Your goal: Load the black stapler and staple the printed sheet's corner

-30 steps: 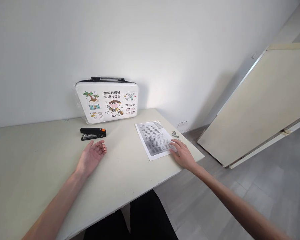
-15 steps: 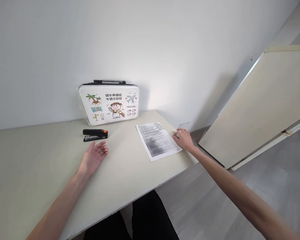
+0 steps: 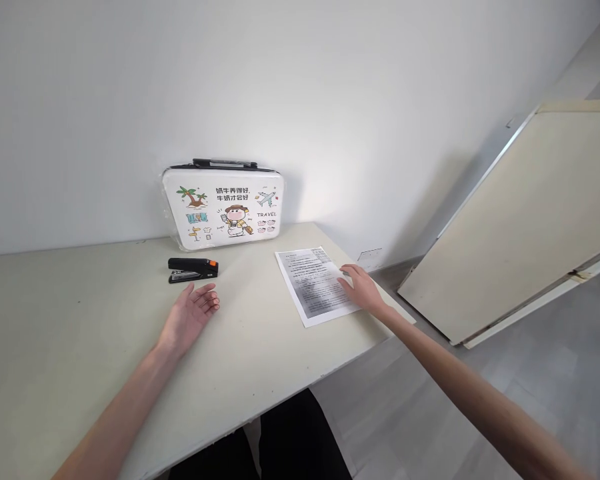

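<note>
My left hand (image 3: pixel 193 313) rests palm up on the table, fingers apart and slightly curled, with nothing in it. Just beyond its fingertips lies a black stapler (image 3: pixel 193 269) with an orange part, not visibly touched. My right hand (image 3: pixel 361 288) is over the right edge of a printed sheet of paper (image 3: pixel 310 283), thumb and forefinger apart. A small greyish-green thing (image 3: pixel 347 273) shows by the forefinger, too small to name; whether the hand touches it I cannot tell. The hand covers part of the paper's right side.
A white case (image 3: pixel 225 210) with cartoon prints and a black handle stands against the wall at the back of the pale table (image 3: pixel 80 347). The table's right edge drops to a grey floor (image 3: pixel 430 407). A large white panel (image 3: pixel 510 227) leans at the right.
My right hand has moved left and a little nearer, further over the paper, and its thumb and forefinger have parted. My left hand stays by the stapler. The view has shifted slightly.
</note>
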Motion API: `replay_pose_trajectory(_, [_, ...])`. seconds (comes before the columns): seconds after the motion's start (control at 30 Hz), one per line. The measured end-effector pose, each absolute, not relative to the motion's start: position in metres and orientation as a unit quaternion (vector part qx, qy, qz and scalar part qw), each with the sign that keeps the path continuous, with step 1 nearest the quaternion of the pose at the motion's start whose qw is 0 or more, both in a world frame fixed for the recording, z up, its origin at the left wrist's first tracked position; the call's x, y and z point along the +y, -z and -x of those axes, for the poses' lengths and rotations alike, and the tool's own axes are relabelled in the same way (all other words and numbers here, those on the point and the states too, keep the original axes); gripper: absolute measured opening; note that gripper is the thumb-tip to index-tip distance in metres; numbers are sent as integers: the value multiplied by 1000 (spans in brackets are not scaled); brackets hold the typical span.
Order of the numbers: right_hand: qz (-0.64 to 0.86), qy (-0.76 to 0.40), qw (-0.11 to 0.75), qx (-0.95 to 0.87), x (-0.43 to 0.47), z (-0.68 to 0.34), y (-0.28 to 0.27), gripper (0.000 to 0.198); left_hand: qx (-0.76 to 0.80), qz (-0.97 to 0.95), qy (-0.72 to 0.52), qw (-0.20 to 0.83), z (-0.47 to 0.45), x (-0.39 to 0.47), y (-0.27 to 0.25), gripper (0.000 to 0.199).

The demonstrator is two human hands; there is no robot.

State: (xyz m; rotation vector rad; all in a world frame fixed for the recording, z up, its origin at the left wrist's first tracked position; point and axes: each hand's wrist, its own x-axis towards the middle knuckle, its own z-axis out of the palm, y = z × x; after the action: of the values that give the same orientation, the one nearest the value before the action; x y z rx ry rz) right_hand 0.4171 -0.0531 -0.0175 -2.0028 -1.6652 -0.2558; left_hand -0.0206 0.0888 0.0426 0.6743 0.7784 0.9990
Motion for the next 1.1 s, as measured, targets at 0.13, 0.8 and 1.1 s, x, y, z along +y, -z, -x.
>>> replay_pose_trajectory(0.13, [697, 53, 250, -670, -70, -383, 15, 48, 363, -320, -452, 750, 19, 88, -43, 36])
replay_pose_trajectory(0.8, [707, -36, 191, -680, -99, -313, 25, 67, 367, -498, -431, 657, 17, 85, -32, 42])
replay_pose_trajectory(1.1, [636, -5, 236, -735, -133, -201, 12, 62, 341, -860, -296, 239, 12, 70, -19, 51])
